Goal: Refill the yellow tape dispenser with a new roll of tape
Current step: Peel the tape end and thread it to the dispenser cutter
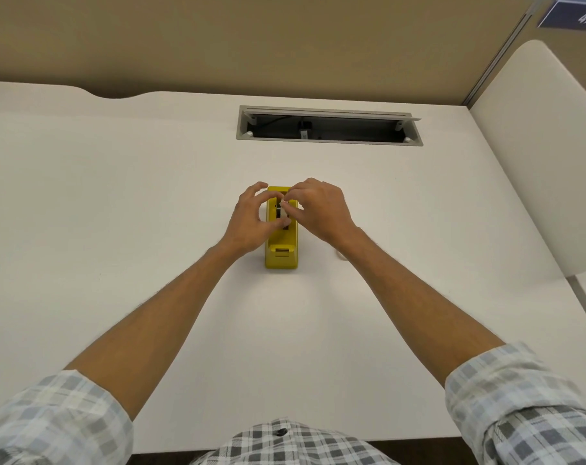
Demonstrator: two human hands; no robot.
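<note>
Both hands over dispenser.
I see left hand (251, 219) and right hand (320, 209) pinching the tape roll (282, 213) above the dispenser (281, 253), whose long axis runs away from me.

One yellow tape dispenser (281, 253) stands on one white desk (117, 196); two hands meet over it, the left hand (251, 223) on its left side and the right hand (318, 209) on its right; one small pale piece (284, 209) shows between their fingertips, too small to identify; one open cable tray (328, 127) is set in the desk beyond the dispenser; one blue number plate (573, 15) hangs far beyond it to the right; two rolled checked sleeves, one (50, 417) nearer than the dispenser on its left, one (520, 404) on its right.
</note>
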